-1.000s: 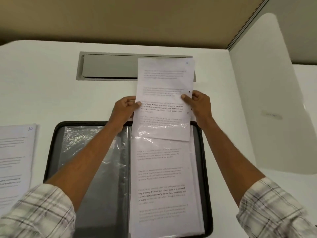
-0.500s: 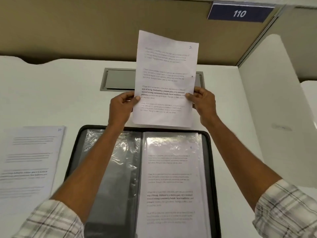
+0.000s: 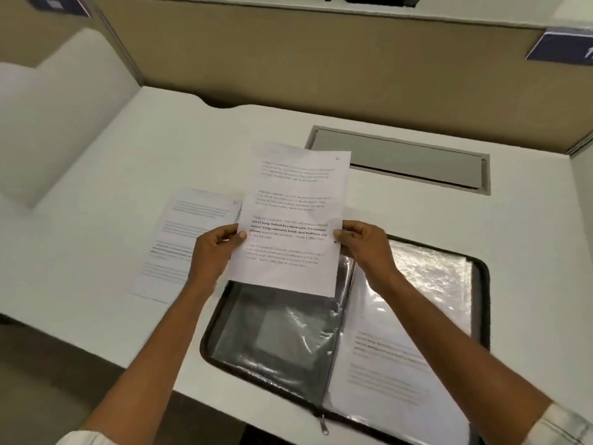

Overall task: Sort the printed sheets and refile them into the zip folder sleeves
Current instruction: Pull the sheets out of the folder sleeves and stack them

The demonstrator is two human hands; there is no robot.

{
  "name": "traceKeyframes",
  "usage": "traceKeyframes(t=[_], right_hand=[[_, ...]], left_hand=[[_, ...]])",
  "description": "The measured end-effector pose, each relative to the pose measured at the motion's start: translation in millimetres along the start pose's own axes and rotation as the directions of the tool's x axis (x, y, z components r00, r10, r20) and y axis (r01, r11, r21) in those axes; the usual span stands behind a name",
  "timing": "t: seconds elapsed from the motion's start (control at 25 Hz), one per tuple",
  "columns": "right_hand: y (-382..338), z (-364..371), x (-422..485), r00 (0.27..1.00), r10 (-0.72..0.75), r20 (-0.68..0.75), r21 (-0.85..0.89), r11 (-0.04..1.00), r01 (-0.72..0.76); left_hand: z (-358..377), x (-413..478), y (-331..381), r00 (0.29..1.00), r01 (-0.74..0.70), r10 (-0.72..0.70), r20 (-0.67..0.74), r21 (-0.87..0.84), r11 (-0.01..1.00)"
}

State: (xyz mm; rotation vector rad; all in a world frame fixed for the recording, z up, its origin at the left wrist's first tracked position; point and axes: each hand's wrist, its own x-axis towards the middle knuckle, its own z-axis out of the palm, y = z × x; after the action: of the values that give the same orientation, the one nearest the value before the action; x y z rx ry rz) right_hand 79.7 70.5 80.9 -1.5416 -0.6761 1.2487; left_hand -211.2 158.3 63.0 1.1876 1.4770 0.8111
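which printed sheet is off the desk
The sheet pinched between left hand and right hand; the others lie flat, one on the desk, one inside the zip folder.

The printed sheet (image 3: 288,220) is thin, matt white paper, faintly rippled. A second sheet (image 3: 179,239) lying on the bench is the same matt paper. The zip folder (image 3: 482,293) has a dull black rim of unclear material and a shiny metal zip pull (image 3: 324,428). Its sleeves (image 3: 282,332) are clear glossy plastic, wrinkled and throwing white glare. The bench (image 3: 112,187) is smooth matt white. The cable hatch (image 3: 401,155) looks like satin grey metal, the partition (image 3: 288,65) like matt beige cloth.
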Motion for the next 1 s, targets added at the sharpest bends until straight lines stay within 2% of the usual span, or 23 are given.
traceKeyframes(t=[0.12,0.24,0.44,0.6,0.72,0.84,0.92,1.0], right_hand=[[21.4,68.9,-20.1,0.999,0.003,0.044,-0.135,0.991,0.003],[40.3,135.4,-29.2,1.0,0.018,0.023,-0.238,0.971,-0.012],[65.8,233.1,-24.2,1.0,0.026,0.002,-0.296,0.955,-0.024],[84.8,277.7,-21.1,0.999,0.044,-0.023,-0.378,0.924,-0.049],[92.2,291.2,-17.8,0.998,0.043,-0.054,-0.407,0.912,-0.061],[83.7,290.4,-26.7,0.995,-0.003,-0.096,-0.391,0.92,-0.035],[74.4,276.1,-37.8,0.986,-0.069,-0.153,-0.431,0.902,-0.003],[73.8,246.1,-54.3,0.961,-0.159,-0.224,-0.484,0.875,0.032]], left_hand=[[-67.5,-8.9,-25.1,0.997,0.001,0.007,-0.077,0.113,0.994],[-127.4,-9.6,-49.6,0.994,0.032,-0.017,-0.104,0.138,0.99],[-214.5,20.1,-81.6,0.995,0.067,-0.05,-0.081,0.218,0.974],[-251.0,41.5,-94.1,0.999,0.046,-0.037,-0.033,0.328,0.944],[-258.9,55.0,-102.0,0.999,-0.034,0.038,0.002,0.457,0.889],[-253.4,55.5,-109.4,0.99,-0.131,0.134,0.031,0.514,0.848],[-240.8,48.4,-108.9,0.968,-0.215,0.249,0.025,0.591,0.778],[-215.8,31.9,-106.3,0.922,-0.339,0.385,0.052,0.588,0.734]])
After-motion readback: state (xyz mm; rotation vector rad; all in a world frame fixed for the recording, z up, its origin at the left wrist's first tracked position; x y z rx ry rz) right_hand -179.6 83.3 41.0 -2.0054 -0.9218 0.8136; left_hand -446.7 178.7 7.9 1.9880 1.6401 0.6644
